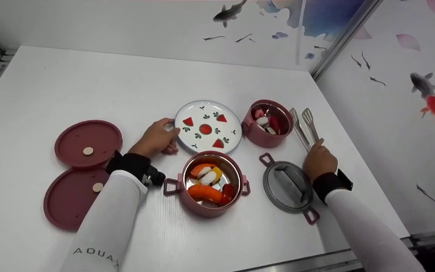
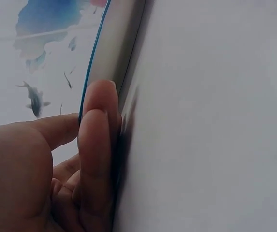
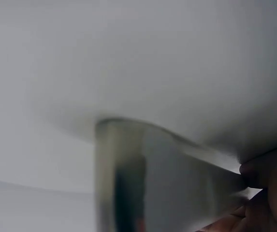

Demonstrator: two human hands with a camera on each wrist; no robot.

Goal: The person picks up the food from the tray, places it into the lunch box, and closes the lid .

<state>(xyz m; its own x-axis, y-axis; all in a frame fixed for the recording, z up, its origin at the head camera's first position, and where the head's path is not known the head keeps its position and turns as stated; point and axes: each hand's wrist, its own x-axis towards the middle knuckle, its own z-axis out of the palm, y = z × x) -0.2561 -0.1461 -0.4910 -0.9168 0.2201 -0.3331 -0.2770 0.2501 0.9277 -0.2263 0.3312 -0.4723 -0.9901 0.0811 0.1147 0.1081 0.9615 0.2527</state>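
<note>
My left hand (image 1: 159,138) pinches the left rim of a white plate (image 1: 206,142) with watermelon prints, thumb on top and fingers beneath. In the left wrist view, the plate's blue edge (image 2: 91,63) runs between thumb and fingers, close over the table. On the right, my right hand (image 1: 320,162) grips a pair of metal tongs (image 1: 301,128) with slotted heads pointing away. Part of the tongs (image 3: 177,179) looms blurred in the right wrist view. Just left of that hand lies a grey lid (image 1: 283,189) with dark red side handles.
In front of the plate stands a red pot (image 1: 206,212) holding toy-like food pieces. A smaller red pot (image 1: 264,140) with more pieces is right of the plate. Two dark red round trays (image 1: 77,138) with beige discs lie at left. A wall (image 1: 391,124) borders the table's right side.
</note>
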